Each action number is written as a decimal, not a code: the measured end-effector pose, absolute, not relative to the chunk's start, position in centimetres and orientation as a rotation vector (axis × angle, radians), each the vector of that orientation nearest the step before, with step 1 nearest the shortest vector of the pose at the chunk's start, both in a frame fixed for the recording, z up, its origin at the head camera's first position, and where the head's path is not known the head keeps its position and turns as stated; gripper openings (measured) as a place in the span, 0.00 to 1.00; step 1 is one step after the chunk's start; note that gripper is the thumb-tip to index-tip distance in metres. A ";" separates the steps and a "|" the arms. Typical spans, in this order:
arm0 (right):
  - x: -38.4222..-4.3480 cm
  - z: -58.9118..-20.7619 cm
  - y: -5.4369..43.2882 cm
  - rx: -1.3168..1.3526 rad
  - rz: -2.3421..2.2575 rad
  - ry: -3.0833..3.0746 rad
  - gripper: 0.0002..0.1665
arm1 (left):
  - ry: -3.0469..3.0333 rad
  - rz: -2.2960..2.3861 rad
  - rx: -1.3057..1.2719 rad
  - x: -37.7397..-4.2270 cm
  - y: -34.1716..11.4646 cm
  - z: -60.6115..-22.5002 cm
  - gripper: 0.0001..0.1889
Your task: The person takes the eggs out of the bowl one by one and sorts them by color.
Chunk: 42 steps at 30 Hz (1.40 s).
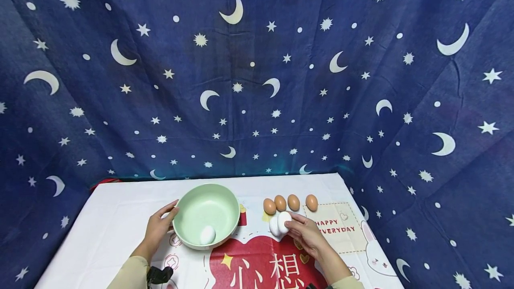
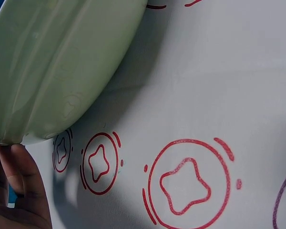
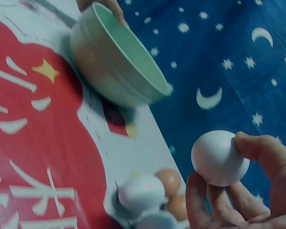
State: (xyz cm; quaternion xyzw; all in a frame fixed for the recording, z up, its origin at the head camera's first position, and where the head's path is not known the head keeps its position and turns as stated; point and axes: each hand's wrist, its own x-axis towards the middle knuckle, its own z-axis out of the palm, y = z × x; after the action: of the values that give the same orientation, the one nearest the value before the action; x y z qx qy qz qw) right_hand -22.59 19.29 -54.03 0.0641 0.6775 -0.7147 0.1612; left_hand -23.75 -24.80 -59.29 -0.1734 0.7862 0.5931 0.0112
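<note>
A light green bowl (image 1: pixel 209 211) stands on the table with one white egg (image 1: pixel 207 234) inside, near its front wall. My left hand (image 1: pixel 158 228) grips the bowl's left rim, thumb at the top; in the left wrist view, fingers (image 2: pixel 26 167) touch the bowl's outer side. My right hand (image 3: pixel 257 181) pinches a white egg (image 3: pixel 219 157) between thumb and fingertips. In the right wrist view, two more white eggs, a nearer one (image 3: pixel 142 191) and another partly cut off by the frame (image 3: pixel 157 222), lie below it. Several brown eggs (image 1: pixel 293 202) lie just behind my right hand.
A white printed tablecloth (image 1: pixel 132 200) with a red patch (image 1: pixel 257 258) covers the table. Dark blue curtains (image 1: pixel 257 79) with moons and stars hang behind the table and along its sides. One brown egg (image 1: pixel 311 203) lies a little apart on the right.
</note>
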 end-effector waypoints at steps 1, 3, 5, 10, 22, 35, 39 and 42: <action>-22.6 -54.1 19.7 0.214 -2.044 1.955 0.39 | 2.451 1.851 -0.541 -23.7 -24.8 -59.3 0.27; -22.6 -54.2 20.3 0.287 -2.050 1.997 0.38 | 2.451 1.852 -0.542 -23.7 -24.8 -59.3 0.27; -22.7 -54.5 20.9 0.350 -2.067 2.020 0.37 | 2.449 1.852 -0.545 -23.7 -24.8 -59.3 0.27; -22.9 -55.2 22.2 0.433 -2.063 2.098 0.36 | 2.455 1.849 -0.555 -23.7 -24.8 -59.4 0.27; -24.0 -57.8 23.8 0.508 -1.963 2.250 0.35 | 2.462 1.861 -0.566 -23.8 -24.7 -59.3 0.27; -25.4 -60.1 24.3 0.530 -1.820 2.412 0.34 | 2.489 1.832 -0.568 -23.9 -24.6 -59.3 0.29; -25.5 -60.2 24.2 0.537 -1.795 2.416 0.35 | 2.481 1.846 -0.557 -23.8 -24.6 -59.4 0.29; -25.5 -60.2 24.1 0.536 -1.782 2.418 0.35 | 2.482 1.847 -0.559 -23.8 -24.7 -59.4 0.29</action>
State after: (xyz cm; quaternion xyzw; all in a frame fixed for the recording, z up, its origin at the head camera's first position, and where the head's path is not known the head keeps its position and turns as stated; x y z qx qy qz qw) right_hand -25.55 24.09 -60.18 0.1756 0.7916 -0.5836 0.0451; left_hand -23.79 -24.70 -59.36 -0.1778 0.7895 0.5874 -0.0010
